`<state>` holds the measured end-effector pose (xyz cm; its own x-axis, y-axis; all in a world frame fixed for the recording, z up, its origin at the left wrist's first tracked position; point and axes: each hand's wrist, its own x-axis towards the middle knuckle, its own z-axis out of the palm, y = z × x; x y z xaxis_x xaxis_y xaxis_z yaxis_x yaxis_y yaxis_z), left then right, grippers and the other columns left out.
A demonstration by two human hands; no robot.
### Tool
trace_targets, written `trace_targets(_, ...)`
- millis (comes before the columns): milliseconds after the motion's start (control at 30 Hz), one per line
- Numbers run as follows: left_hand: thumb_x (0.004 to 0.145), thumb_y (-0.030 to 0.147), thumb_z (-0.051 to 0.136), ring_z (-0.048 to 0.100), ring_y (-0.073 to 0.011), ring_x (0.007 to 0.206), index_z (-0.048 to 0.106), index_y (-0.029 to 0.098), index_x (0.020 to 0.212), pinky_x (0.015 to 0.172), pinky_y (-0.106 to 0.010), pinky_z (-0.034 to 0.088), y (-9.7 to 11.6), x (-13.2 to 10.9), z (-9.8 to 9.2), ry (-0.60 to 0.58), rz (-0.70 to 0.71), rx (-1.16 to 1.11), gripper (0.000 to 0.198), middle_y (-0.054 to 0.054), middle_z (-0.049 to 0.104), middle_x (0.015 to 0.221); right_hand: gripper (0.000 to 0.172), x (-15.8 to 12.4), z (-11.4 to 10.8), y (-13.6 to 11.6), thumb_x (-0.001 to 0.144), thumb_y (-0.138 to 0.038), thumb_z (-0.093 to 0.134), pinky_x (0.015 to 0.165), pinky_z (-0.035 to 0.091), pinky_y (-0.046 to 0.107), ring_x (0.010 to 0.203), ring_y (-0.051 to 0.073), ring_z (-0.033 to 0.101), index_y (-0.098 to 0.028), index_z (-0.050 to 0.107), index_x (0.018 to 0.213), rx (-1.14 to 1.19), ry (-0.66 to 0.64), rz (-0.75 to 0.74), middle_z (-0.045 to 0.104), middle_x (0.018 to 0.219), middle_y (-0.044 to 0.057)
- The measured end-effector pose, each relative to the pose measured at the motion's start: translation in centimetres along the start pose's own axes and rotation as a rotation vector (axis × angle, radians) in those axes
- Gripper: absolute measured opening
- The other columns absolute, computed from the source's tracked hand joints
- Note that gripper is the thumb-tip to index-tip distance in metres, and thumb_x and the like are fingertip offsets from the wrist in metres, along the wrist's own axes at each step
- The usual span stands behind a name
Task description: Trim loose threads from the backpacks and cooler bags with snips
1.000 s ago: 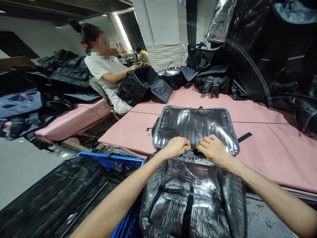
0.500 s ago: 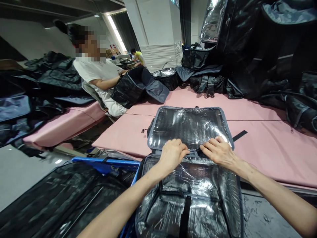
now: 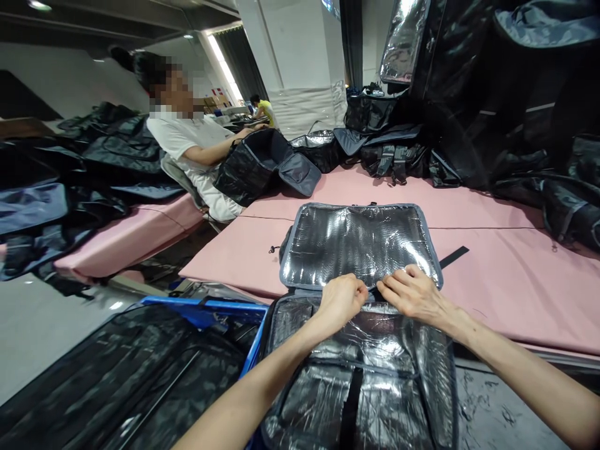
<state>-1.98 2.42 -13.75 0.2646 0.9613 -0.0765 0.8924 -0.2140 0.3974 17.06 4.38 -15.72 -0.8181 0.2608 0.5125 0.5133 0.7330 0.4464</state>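
An insulated bag (image 3: 394, 400) with a shiny silver lining lies open before me, a black strap (image 3: 351, 400) running down its inside. Its silver-lined lid (image 3: 356, 244), edged in grey binding, is folded back flat on the pink table. My left hand (image 3: 344, 300) is closed in a pinch at the seam where lid and body meet. Close beside it on the right, my right hand (image 3: 410, 294) has its fingers curled over the same seam, gripping the bag there. The exact bit of fabric between the fingertips is hidden.
Beside the bag a blue crate (image 3: 206, 304) holds dark camouflage bags (image 3: 117, 375). Across the pink table (image 3: 497, 269), a person in white (image 3: 187, 134) handles another black bag (image 3: 248, 165). More black bags (image 3: 394, 156) line the table's back, and tall ones (image 3: 469, 81) stand at right.
My left hand has moved slightly right and down along the seam, closer to my right hand, and its fingers are curled tighter. The right hand has shifted slightly down.
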Motion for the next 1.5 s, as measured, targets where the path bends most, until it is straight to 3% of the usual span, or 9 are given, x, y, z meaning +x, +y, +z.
trace_targets(200, 0.081, 0.030, 0.053, 0.055, -0.0125, 0.072, 0.069, 0.018, 0.072, 0.067, -0.023, 0.040, -1.5, 0.2, -0.8, -0.030, 0.182, -0.168, 0.022, 0.000, 0.060, 0.080, 0.019, -0.2, -0.5, 0.1, 0.087, -0.009, 0.044, 0.060, 0.026, 0.030, 0.064, 0.013, 0.043, -0.016, 0.060, 0.081, -0.002, 0.003, 0.086, 0.060, 0.069, 0.001)
trace_targets(333, 0.085, 0.032, 0.052, 0.054, -0.0173, 0.086, 0.066, 0.020, 0.089, 0.077, -0.030, 0.039, -1.8, 0.4, -0.8, 0.076, 0.278, 0.100, 0.019, -0.004, 0.060, 0.090, 0.015, -0.9, -0.9, 0.2, 0.087, -0.011, 0.047, 0.062, 0.027, 0.030, 0.069, 0.014, 0.045, -0.015, 0.061, 0.091, 0.064, 0.036, 0.192, 0.062, 0.074, 0.002)
trace_targets(500, 0.089, 0.021, 0.039, 0.053, -0.0193, 0.081, 0.060, 0.014, 0.088, 0.066, -0.028, 0.040, -1.0, 0.6, 0.1, 0.038, 0.446, 0.406, 0.021, -0.008, 0.059, 0.084, 0.012, -1.3, -0.3, -0.6, 0.086, -0.013, 0.049, 0.063, 0.027, 0.030, 0.070, 0.014, 0.045, -0.015, 0.060, 0.090, 0.128, 0.029, 0.235, 0.063, 0.075, 0.002)
trace_targets(633, 0.078, 0.010, 0.045, 0.055, -0.0166, 0.070, 0.060, 0.016, 0.074, 0.058, -0.023, 0.036, -0.7, 2.3, -1.0, -0.108, 0.412, 0.330, 0.017, -0.004, 0.061, 0.073, 0.014, -1.3, -0.2, -0.9, 0.087, -0.012, 0.048, 0.063, 0.026, 0.030, 0.071, 0.014, 0.046, -0.016, 0.061, 0.092, 0.133, 0.016, 0.269, 0.064, 0.079, 0.002)
trace_targets(733, 0.075, 0.012, 0.046, 0.054, -0.0135, 0.060, 0.060, 0.017, 0.066, 0.057, -0.021, 0.034, -0.5, 4.0, -2.6, -0.269, 0.375, 0.188, 0.017, 0.000, 0.058, 0.062, 0.014, -1.1, -0.4, -0.9, 0.088, -0.014, 0.048, 0.064, 0.026, 0.030, 0.071, 0.014, 0.046, -0.016, 0.061, 0.090, 0.138, 0.025, 0.304, 0.064, 0.078, 0.002)
trace_targets(833, 0.071, 0.012, 0.048, 0.054, -0.0125, 0.059, 0.062, 0.017, 0.066, 0.058, -0.020, 0.035, -0.3, 5.0, -3.6, -0.339, 0.345, 0.113, 0.016, 0.001, 0.060, 0.061, 0.014, -0.7, -0.5, -0.7, 0.088, -0.017, 0.048, 0.064, 0.025, 0.030, 0.071, 0.014, 0.047, -0.016, 0.062, 0.089, 0.142, 0.021, 0.312, 0.063, 0.075, 0.003)
trace_targets(1500, 0.072, 0.015, 0.046, 0.051, -0.0134, 0.057, 0.060, 0.018, 0.066, 0.058, -0.022, 0.034, -0.5, 4.8, -3.6, -0.320, 0.358, 0.129, 0.016, 0.000, 0.059, 0.061, 0.018, 0.7, 0.0, -0.5, 0.090, -0.019, 0.045, 0.064, 0.025, 0.030, 0.068, 0.014, 0.045, -0.016, 0.061, 0.083, 0.258, -0.019, 0.284, 0.062, 0.069, 0.001)
